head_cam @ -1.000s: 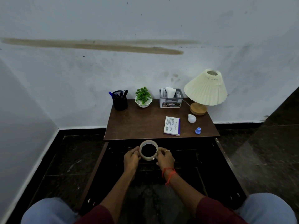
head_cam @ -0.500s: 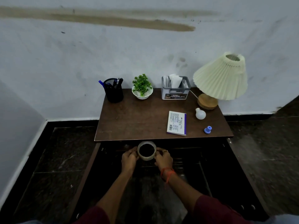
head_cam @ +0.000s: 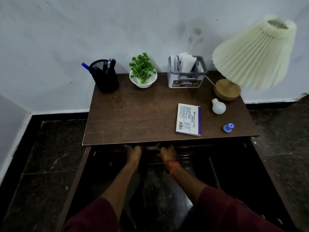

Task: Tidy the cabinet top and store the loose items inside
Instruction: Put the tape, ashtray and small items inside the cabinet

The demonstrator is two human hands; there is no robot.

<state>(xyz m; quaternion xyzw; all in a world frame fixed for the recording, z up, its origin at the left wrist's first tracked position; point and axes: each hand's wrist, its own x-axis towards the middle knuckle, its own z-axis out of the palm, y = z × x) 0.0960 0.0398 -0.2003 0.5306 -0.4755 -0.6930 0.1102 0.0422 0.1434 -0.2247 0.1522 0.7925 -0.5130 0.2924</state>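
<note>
Between left hand (head_cam: 134, 151) and right hand (head_cam: 167, 152), fingers hidden under the cabinet top (head_cam: 133, 114) so grip cannot be told, the pale roll (head_cam: 151, 147) could catch that edge and fall.

Smudged pale wall (head_cam: 83, 30), black skirting (head_cam: 58, 117), dark stone floor (head_cam: 50, 156), dim light.

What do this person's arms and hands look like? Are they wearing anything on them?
The left hand and the right hand are bare, with no gloves. Dark maroon sleeves, the left sleeve and the right sleeve, end near the elbows and leave the forearms uncovered. An orange-red thread band circles the right wrist.
</note>
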